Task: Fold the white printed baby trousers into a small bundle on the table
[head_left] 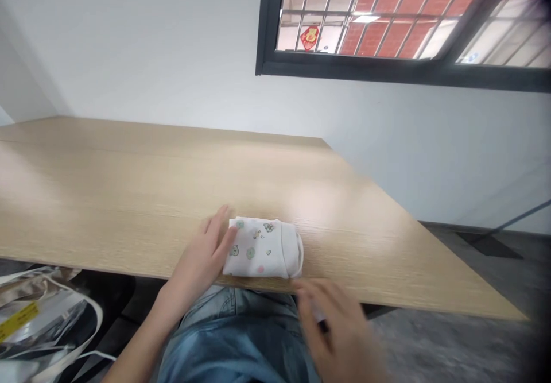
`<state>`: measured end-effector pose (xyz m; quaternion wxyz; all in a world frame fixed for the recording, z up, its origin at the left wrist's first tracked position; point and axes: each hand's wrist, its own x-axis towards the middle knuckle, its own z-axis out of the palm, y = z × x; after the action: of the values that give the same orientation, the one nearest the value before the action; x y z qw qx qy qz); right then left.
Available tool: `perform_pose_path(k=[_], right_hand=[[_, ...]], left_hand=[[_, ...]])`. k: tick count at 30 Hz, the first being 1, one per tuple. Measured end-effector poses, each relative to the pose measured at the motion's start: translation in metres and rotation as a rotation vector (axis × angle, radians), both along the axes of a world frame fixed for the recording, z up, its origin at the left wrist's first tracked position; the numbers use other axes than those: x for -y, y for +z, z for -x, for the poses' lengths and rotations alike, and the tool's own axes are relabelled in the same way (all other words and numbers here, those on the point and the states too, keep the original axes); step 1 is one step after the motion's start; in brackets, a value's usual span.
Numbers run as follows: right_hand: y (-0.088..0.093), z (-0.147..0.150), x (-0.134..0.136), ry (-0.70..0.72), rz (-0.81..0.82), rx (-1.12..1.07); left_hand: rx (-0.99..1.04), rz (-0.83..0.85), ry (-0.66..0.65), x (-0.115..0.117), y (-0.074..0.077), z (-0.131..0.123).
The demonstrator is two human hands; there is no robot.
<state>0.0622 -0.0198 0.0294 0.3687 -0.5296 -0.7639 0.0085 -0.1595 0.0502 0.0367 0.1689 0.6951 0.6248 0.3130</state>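
A folded white cloth bundle with small cartoon prints lies flat at the table's near edge. At its right end is a plain white band with a thin white cord loop. My left hand rests at the bundle's left end, fingers stretched out along the tabletop and thumb touching the cloth. Just below the bundle's right corner, over the table edge, my right hand is blurred with its fingers curled. A small pale and dark thing shows between those fingers, too smeared to name.
The pale wood table narrows along a slanting right edge. Behind it are a white wall and a barred window. At lower left sits an open bag with plastic packaging inside. My lap in blue jeans is against the near edge.
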Motion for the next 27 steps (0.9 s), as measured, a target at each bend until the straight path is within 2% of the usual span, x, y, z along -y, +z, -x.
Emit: perform_pose_path(k=[1, 3, 6, 8, 10, 13, 15, 19, 22, 24, 27], right_hand=[[-0.001, 0.014, 0.003, 0.061, 0.002, 0.014], [-0.004, 0.034, 0.002, 0.098, 0.062, 0.020], [-0.005, 0.041, -0.018, 0.009, 0.174, -0.014], [-0.003, 0.035, -0.038, -0.035, 0.220, -0.043], [-0.002, 0.029, -0.057, -0.017, 0.268, -0.089], [-0.003, 0.027, -0.075, 0.027, 0.332, -0.108], [-0.006, 0.030, -0.081, 0.012, 0.334, -0.066], [-0.008, 0.036, -0.081, -0.011, 0.295, -0.040], [-0.007, 0.031, -0.077, -0.012, 0.312, -0.140], [-0.009, 0.019, -0.067, 0.019, 0.350, -0.304], [-0.023, -0.014, -0.038, 0.078, 0.384, -0.572]], left_hand=[[-0.035, -0.022, -0.051, -0.010, 0.008, -0.008], [-0.127, -0.043, -0.146, -0.029, 0.021, -0.022], [-0.182, -0.002, -0.181, -0.041, 0.026, -0.032], [-0.163, 0.038, -0.162, -0.034, 0.017, -0.030], [-0.106, 0.058, -0.133, -0.020, 0.004, -0.025], [0.076, 0.047, -0.081, 0.001, -0.015, -0.020], [0.187, 0.049, -0.068, 0.007, -0.022, -0.018], [0.312, 0.064, -0.084, 0.010, -0.023, -0.019], [0.461, 0.101, -0.112, 0.014, -0.017, -0.027], [0.631, 0.140, -0.201, 0.019, -0.011, -0.039], [0.855, 0.193, -0.472, 0.029, -0.004, -0.068]])
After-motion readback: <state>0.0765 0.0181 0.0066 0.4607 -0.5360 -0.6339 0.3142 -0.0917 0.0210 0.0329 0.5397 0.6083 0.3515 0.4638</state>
